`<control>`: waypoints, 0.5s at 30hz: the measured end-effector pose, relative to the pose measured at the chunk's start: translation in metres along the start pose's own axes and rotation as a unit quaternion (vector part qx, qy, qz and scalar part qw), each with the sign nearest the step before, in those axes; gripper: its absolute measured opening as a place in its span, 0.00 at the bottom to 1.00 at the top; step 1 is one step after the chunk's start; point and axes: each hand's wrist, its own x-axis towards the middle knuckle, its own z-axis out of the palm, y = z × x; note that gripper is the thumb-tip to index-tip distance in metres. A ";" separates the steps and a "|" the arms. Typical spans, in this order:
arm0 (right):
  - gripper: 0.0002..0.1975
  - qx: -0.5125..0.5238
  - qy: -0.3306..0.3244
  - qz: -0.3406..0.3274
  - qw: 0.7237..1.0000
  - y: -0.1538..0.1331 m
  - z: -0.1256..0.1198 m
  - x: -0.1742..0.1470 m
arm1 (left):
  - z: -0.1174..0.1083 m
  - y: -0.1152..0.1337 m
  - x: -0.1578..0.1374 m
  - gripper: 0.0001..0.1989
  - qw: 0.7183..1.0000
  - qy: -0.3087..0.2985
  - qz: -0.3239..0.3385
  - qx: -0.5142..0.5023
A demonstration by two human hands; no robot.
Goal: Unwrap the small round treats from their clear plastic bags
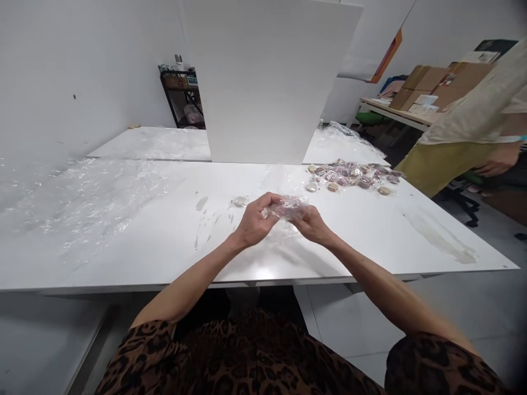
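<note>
Between my two hands, above the middle of the white table [354,241], is a crinkled clear plastic bag [290,206] with something pinkish showing inside. My left hand [259,219] pinches its left side, thumb and fingers closed on the film. On the other side, my right hand [312,224] grips the lower right part of the same bag. What exactly lies inside is blurred by the shiny film. Just left of my left hand sits a small round wrapped piece [240,202]. Loose clear film [284,233] lies under my hands.
A pile of small round wrapped pieces [349,175] lies at the back right. Clear plastic bags [111,197] spread over the table's left side. An upright white panel [267,82] stands behind. At right, another person [461,137] stands near cardboard boxes [444,85].
</note>
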 end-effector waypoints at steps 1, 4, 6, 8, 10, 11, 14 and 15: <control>0.18 0.000 0.013 0.008 1.000 0.009 -0.011 0.002 | -0.002 -0.003 -0.002 0.12 0.999 0.006 0.022 0.036; 0.15 -0.047 0.142 0.063 0.987 0.042 -0.060 0.021 | -0.011 -0.022 -0.012 0.20 0.992 0.036 0.035 0.116; 0.09 -0.116 0.269 0.126 0.948 0.065 -0.102 0.043 | -0.014 -0.038 -0.019 0.19 0.989 0.054 0.012 0.139; 0.05 -0.209 0.358 0.188 0.890 0.086 -0.143 0.068 | -0.014 -0.050 -0.025 0.17 0.986 0.063 0.002 0.153; 0.06 -0.246 0.401 0.220 0.855 0.104 -0.177 0.093 | -0.011 -0.056 -0.030 0.15 0.983 0.058 0.014 0.171; 0.08 -0.266 0.416 0.242 0.835 0.113 -0.190 0.103 | -0.010 -0.057 -0.031 0.15 0.982 0.050 0.025 0.183; 0.15 -0.329 0.416 0.316 0.786 0.136 -0.208 0.128 | -0.007 -0.054 -0.034 0.15 0.970 0.026 0.071 0.230; 0.16 -0.347 0.403 0.337 0.777 0.144 -0.207 0.133 | -0.007 -0.053 -0.034 0.15 0.964 0.021 0.090 0.247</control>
